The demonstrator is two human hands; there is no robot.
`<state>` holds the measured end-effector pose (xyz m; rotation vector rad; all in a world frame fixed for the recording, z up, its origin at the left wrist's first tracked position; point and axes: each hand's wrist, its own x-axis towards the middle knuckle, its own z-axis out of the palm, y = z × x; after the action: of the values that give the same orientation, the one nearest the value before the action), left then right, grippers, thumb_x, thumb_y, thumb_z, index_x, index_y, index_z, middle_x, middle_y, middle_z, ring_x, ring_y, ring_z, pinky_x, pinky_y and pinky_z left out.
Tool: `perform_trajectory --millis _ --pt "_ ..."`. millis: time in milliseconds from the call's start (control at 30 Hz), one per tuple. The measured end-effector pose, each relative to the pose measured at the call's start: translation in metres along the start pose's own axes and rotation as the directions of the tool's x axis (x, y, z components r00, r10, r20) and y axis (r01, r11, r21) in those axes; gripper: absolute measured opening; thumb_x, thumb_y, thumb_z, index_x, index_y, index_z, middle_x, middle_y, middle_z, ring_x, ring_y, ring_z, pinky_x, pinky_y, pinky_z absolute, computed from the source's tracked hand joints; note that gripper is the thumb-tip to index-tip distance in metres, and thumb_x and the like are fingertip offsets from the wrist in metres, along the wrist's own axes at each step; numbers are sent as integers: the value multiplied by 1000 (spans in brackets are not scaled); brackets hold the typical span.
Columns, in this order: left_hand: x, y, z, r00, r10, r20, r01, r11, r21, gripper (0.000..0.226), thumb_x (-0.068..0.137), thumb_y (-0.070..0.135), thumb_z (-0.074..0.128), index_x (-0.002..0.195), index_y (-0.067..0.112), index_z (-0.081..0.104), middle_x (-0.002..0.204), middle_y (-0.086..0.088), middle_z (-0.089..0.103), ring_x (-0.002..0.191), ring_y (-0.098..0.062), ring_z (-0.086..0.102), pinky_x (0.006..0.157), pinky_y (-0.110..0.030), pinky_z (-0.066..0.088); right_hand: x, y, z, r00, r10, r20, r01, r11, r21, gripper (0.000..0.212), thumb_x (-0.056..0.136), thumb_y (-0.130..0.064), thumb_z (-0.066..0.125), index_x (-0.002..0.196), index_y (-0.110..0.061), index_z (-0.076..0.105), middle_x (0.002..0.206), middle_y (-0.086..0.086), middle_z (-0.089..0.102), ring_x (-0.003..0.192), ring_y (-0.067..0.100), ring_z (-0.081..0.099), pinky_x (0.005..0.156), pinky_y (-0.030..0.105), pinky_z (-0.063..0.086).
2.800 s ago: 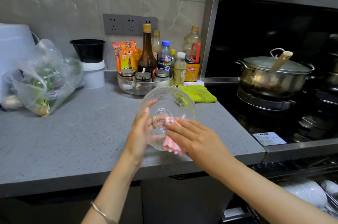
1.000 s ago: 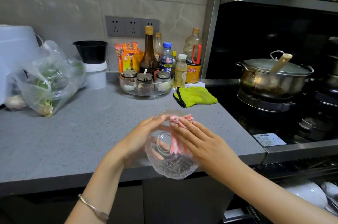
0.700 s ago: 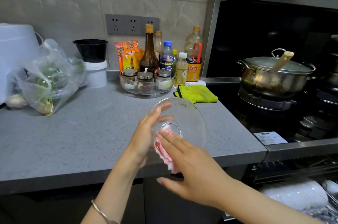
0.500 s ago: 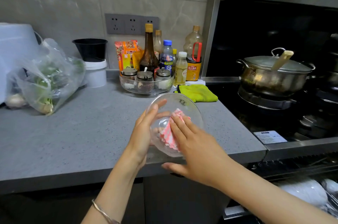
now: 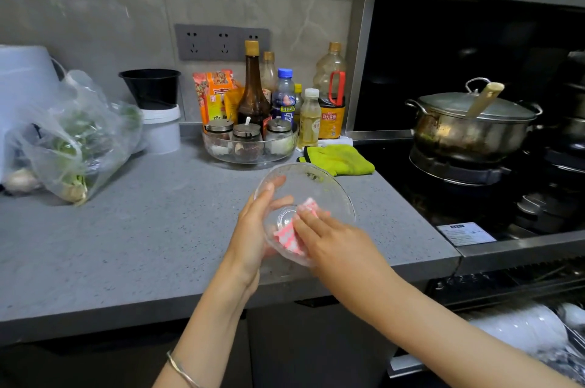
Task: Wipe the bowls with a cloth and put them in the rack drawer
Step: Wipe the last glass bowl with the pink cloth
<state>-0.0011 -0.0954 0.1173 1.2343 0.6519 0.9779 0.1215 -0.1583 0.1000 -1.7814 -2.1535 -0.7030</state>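
A clear glass bowl [image 5: 319, 190] is held above the front edge of the grey counter, its base turned toward me. My left hand [image 5: 258, 229] grips its left rim with the fingers curled round the edge. My right hand [image 5: 329, 239] presses a pink-and-white cloth [image 5: 289, 235] flat against the bowl's outer base with straight fingers. At the bottom right the open rack drawer [image 5: 563, 353] shows white bowls [image 5: 522, 327] inside.
A tray of spice jars [image 5: 250, 147] with bottles behind it stands at the counter's back. A green cloth [image 5: 340, 159] lies by the stove, where a lidded steel pot [image 5: 468, 125] sits. A plastic bag of greens [image 5: 72, 140] and white tubs occupy the left.
The bowl has been turned and tilted in my left hand while my right hand slid the cloth over its outside, now lower on the base.
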Motion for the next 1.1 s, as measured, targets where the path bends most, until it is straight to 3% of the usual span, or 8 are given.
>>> perform_trajectory --millis 133,233,400,600,733,833,967,1100 --pt "-1 6 -4 998 -40 45 38 999 33 47 88 62 33 121 38 57 121 -1 63 98 -29 69 75 -44 57 -6 4 -8 988 -68 -136 104 953 284 30 75 -13 52 95 -19 74 82 -1 74 66 22 70 39 28 50" --pt "3 7 -10 989 -86 119 74 992 98 71 75 78 21 125 39 53 124 4 60 106 -22 65 74 -41 59 -8 9 -17 988 95 -120 -22 864 502 18 88 -36 59 79 -25 70 54 -4 58 47 17 50 40 29 43" --pt "12 -6 -13 974 -166 157 170 985 -15 81 80 79 17 134 29 52 127 2 65 121 -14 57 103 -39 42 6 20 -44 918 379 116 -189 163 968 12 71 -13 79 81 -14 74 74 0 75 70 12 72 69 22 56" --pt "15 -1 -3 934 -212 287 317 863 -394 72 88 68 32 112 14 73 122 -14 66 112 -26 63 100 -41 47 18 23 -58 888 377 262 -149 -303 941 12 61 -20 81 71 -16 77 78 10 73 71 20 71 66 27 57" --pt "16 3 -3 938 -155 309 324 707 -629 54 72 53 72 106 11 73 100 -8 73 76 -15 71 70 -26 60 22 26 -57 867 396 302 -125 -414 902 35 55 -35 80 85 -19 73 78 6 72 68 16 70 60 24 57" --pt "15 4 0 941 -51 335 294 613 -733 67 48 22 95 108 9 69 97 -6 75 85 -20 73 72 -31 61 21 29 -54 810 448 379 -213 -378 901 31 62 -41 70 86 -21 67 60 1 65 47 9 56 45 17 45" --pt "16 6 1 961 -51 270 241 631 -737 65 31 9 98 91 6 75 87 -7 76 77 -19 74 62 -31 61 15 38 -44 810 365 459 -359 -310 880 38 63 -60 78 79 -26 75 81 8 73 65 18 65 65 27 51" --pt "15 7 -2 968 -90 232 229 692 -685 59 25 13 99 79 7 77 83 -6 75 76 -18 74 54 -26 59 7 46 -34 749 341 568 -446 -373 813 38 72 -46 69 95 -16 70 99 12 74 92 24 69 83 31 55"
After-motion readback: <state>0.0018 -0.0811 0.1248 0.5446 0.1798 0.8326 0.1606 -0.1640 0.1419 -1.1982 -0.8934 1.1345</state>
